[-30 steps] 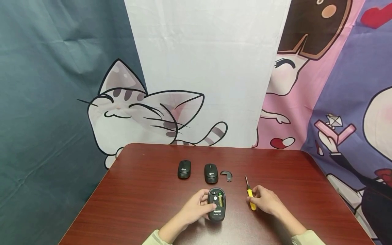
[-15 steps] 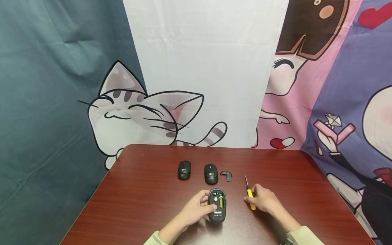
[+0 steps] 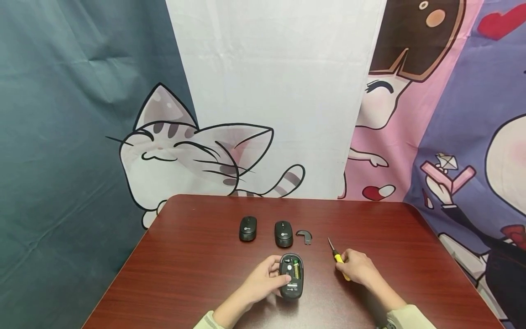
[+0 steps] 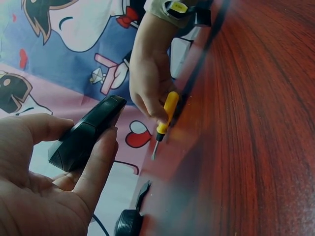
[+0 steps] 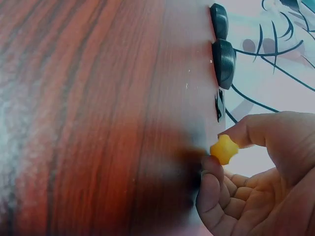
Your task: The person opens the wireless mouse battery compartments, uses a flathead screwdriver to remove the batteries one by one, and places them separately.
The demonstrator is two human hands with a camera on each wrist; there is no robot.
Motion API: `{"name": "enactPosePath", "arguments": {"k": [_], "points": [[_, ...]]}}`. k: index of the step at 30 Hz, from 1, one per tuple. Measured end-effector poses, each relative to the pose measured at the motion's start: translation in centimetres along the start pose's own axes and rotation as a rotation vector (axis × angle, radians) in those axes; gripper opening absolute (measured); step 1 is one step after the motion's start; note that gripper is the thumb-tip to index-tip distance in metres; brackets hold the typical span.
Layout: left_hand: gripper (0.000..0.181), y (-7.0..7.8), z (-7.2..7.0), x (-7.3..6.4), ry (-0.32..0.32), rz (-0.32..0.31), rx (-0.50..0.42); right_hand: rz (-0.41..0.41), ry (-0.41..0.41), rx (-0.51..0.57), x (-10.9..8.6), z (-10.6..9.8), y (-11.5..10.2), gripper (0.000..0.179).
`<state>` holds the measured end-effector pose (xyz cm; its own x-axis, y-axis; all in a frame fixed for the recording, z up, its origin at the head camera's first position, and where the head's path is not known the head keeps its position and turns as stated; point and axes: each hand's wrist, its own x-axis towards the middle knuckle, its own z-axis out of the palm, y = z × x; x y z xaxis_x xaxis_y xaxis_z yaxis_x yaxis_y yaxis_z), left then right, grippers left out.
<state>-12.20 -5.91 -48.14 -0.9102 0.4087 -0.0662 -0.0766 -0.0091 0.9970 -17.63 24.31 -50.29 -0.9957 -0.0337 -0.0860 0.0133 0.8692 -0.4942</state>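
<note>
My left hand holds a black computer mouse with its underside facing up, thumb across it. A green and yellow battery shows in the mouse's uncovered compartment. To the right, my right hand pinches a screwdriver by its yellow handle, between thumb and fingers. Its metal shaft points away from me and slightly left, low over the table. In the right wrist view the butt of the yellow screwdriver handle sits between thumb and forefinger.
Two more black mice, a left mouse and a middle mouse, lie on the reddish-brown table. Beside the middle one is a curved black cover. A cartoon-printed curtain hangs behind the table's far edge.
The screwdriver has turned in my right hand, its handle end swinging to the right and its shaft slanting more to the left. My left hand and the held mouse stay nearly still.
</note>
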Motion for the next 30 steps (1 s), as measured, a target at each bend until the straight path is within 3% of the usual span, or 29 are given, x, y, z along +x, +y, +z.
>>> {"name": "enactPosePath", "arguments": {"k": [8, 16, 30], "points": [[0.047, 0.2, -0.1, 0.1, 0.0, 0.008, 0.002, 0.003, 0.071, 0.08, -0.3, -1.4, 0.0, 0.021], [0.047, 0.1, -0.1, 0.3, 0.01, 0.022, 0.011, -0.027, 0.156, 0.084, -0.7, -2.5, -0.4, 0.022], [0.048, 0.1, -0.5, 0.7, 0.041, 0.05, 0.1, -0.061, 0.307, 0.147, -2.1, -4.5, -1.5, 0.026]]}}
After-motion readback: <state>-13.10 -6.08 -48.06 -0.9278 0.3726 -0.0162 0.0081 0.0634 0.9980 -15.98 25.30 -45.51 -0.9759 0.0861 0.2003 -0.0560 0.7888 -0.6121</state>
